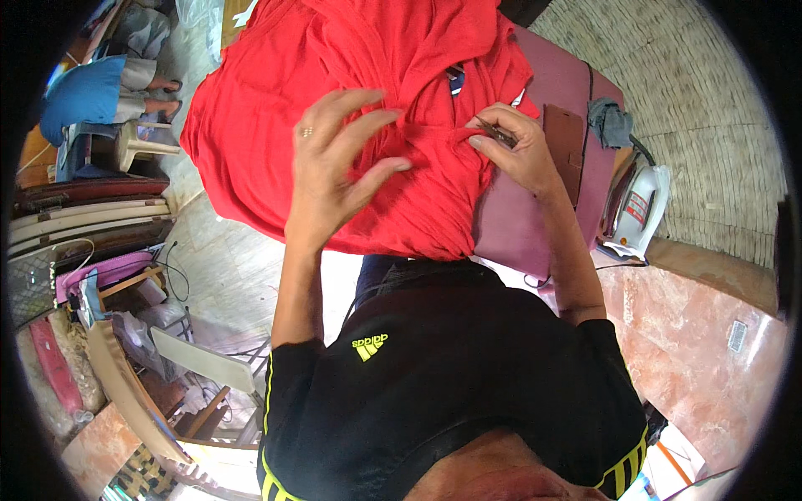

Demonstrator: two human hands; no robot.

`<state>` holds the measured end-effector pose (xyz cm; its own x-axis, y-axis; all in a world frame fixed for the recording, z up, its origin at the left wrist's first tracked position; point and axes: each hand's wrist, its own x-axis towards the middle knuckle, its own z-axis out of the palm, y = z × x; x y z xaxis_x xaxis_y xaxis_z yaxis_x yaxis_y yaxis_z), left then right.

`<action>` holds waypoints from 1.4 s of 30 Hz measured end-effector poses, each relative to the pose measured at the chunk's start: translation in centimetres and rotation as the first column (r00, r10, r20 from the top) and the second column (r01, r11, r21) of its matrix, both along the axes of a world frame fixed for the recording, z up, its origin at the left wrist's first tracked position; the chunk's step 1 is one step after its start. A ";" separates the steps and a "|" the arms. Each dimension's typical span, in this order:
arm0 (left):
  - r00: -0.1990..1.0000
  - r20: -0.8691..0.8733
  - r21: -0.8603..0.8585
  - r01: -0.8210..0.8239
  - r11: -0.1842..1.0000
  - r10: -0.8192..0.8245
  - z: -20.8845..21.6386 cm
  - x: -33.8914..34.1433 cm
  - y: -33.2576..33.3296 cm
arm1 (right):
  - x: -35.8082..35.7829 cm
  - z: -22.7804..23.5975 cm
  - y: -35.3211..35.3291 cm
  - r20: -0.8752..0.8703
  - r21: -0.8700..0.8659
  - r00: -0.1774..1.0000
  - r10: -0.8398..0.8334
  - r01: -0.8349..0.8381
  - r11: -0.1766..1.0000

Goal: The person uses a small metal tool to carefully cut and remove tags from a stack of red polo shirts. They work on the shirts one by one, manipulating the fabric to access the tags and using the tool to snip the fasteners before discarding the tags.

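A large red knit cloth (276,159) lies bunched over a padded mauve board in front of me. My left hand (334,163) hovers over its middle, fingers spread and curved, with nothing between them. At the cloth's right side, my right hand (522,154) is closed. Its thumb and forefinger pinch a raised fold of the red cloth, which stretches taut toward my left hand. Small dark metal thread snips (499,134) also sit in the right hand, partly hidden by the fingers. A dark blue and white patch (456,82) shows through a gap in the cloth.
The mauve board (518,213) carries a brown flat piece (563,138) and a grey rag (611,123). A white iron (639,204) stands beside its right edge. Stacked boards, a cable and a chair crowd the left. Another person in blue (83,93) is at the far left.
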<state>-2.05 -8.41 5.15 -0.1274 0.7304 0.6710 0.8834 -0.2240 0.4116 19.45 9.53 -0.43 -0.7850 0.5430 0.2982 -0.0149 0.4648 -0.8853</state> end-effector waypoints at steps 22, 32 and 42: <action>0.951 0.177 -0.091 0.273 0.958 -0.255 -4.0 -0.1 1.5 | 2.0 -0.7 -7.3 0.046 0.277 0.984 -0.173 0.154 0.949; 0.978 0.054 -0.162 0.208 0.965 -0.202 -4.6 1.4 3.3 | 1.4 2.3 -8.0 0.161 0.091 0.961 -0.224 0.212 0.973; 0.957 0.058 -0.171 0.289 0.942 -0.283 -5.1 1.0 3.9 | -0.4 3.2 -8.3 0.311 0.416 0.897 -0.314 0.168 0.894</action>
